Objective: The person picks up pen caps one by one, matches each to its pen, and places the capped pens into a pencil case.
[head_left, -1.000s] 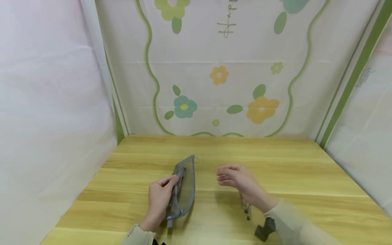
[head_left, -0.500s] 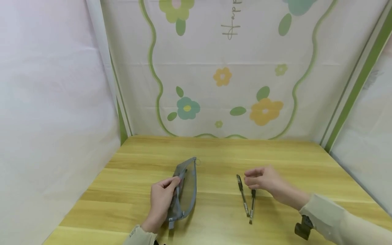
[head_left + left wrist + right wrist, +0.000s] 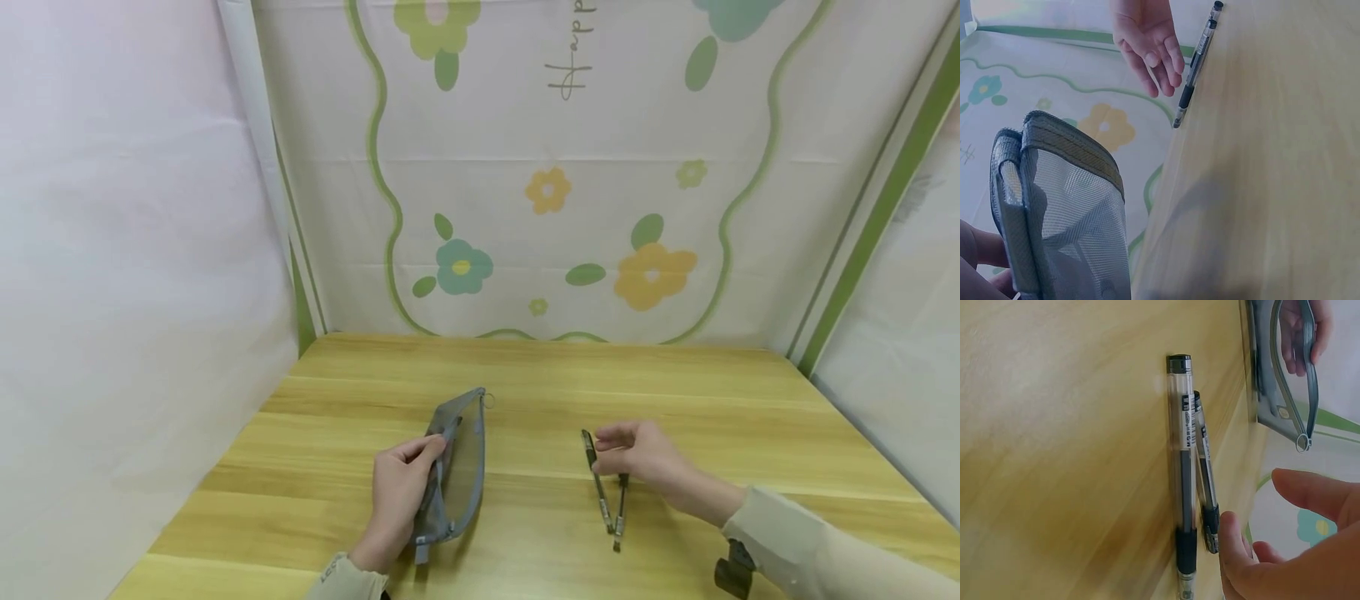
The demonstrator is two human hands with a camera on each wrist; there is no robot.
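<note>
A grey mesh zip pouch (image 3: pixel 470 467) stands on the table with its zip side parted. My left hand (image 3: pixel 399 492) pinches its near side between thumb and fingers. Something dark and slim shows inside the pouch, too unclear to name. Two clear-barrelled black pens lie close together to the right: one pen (image 3: pixel 1183 475) in front and another pen (image 3: pixel 1205 456) beside it in the right wrist view. Just over them hovers my right hand (image 3: pixel 648 460), thumb and fingers apart, holding nothing. It hides part of the right-hand pen in the head view.
The wooden table (image 3: pixel 300 467) carries the pouch and pens. A white cloth with printed flowers (image 3: pixel 648 275) hangs at its back edge. White cloth walls (image 3: pixel 150 250) close in the left and right sides. A small metal ring (image 3: pixel 1302 443) hangs from the pouch's zip end.
My right hand has moved from beside the pouch back to the right, then slightly down over the pens, uncovering them on the way. My left hand keeps its grip on the pouch.
</note>
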